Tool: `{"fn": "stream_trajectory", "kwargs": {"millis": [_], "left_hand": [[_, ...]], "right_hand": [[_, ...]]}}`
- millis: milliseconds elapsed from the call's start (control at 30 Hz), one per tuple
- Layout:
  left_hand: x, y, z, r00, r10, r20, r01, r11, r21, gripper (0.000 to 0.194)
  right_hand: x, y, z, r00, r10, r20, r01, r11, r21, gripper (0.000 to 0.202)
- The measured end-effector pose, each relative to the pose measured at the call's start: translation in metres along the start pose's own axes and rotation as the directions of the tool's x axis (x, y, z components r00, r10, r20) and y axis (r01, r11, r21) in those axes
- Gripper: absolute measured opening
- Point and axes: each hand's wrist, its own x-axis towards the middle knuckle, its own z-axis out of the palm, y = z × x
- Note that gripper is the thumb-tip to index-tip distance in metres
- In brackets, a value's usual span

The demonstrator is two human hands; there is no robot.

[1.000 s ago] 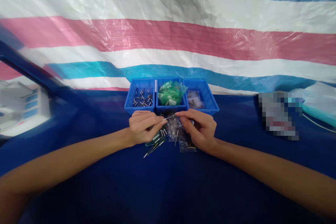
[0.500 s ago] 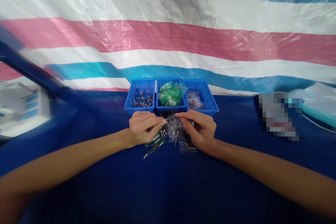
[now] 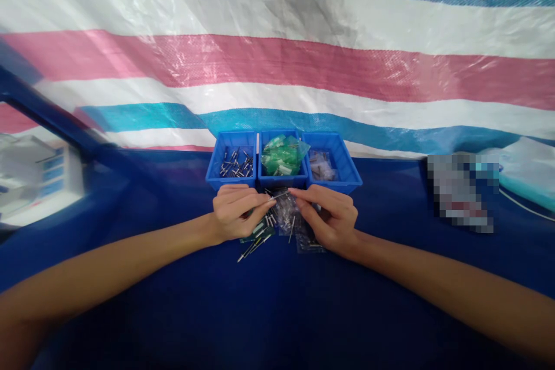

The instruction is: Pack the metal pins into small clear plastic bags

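Observation:
Between my hands a thin metal piece that looks like a blind rivet [image 3: 281, 193] lies nearly level. My left hand [image 3: 239, 211] is closed, its thumb and forefinger pinching the rivet's left end. At the other end, the fingertips of my right hand [image 3: 332, 214] close on the slim pin. Beneath the hands lie clear plastic bags [image 3: 286, 215] and several loose rivets [image 3: 255, 244], partly hidden by the fingers. Just beyond, the left blue bin [image 3: 232, 181] holds many similar rivets.
The middle blue bin [image 3: 282, 181] holds green plastic bags [image 3: 282, 153]. Clear bags of small parts [image 3: 321, 166] lie in the right blue bin [image 3: 347, 165]. A white device [image 3: 52, 179] stands far left. A blurred-out package [image 3: 459, 193] lies to the right on the blue table [image 3: 277, 312].
Both hands stay almost in place around the rivet. The right fingertips have shifted very slightly; nothing else has visibly moved.

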Motion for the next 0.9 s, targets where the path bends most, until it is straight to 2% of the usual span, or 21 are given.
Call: {"fn": "stream_trajectory", "kwargs": {"millis": [167,533,900], "left_hand": [[0.0003,-0.0004,-0.0005,1.000,0.000,0.009,0.000,1.000,-0.016,0.006],[0.0014,-0.0004,-0.0001,1.000,-0.007,0.017,0.007,0.999,-0.043,0.007],[0.0007,-0.0005,-0.0008,1.000,-0.007,0.013,0.007,1.000,-0.028,0.007]], "right_hand": [[0.0004,0.0003,-0.0003,1.000,0.008,0.000,-0.008,1.000,0.017,0.028],[0.0007,0.0002,-0.0017,0.993,0.115,0.017,-0.115,0.993,-0.014,0.020],[0.0001,0.0008,-0.0013,0.989,0.145,0.028,-0.145,0.989,-0.011,0.020]]}}
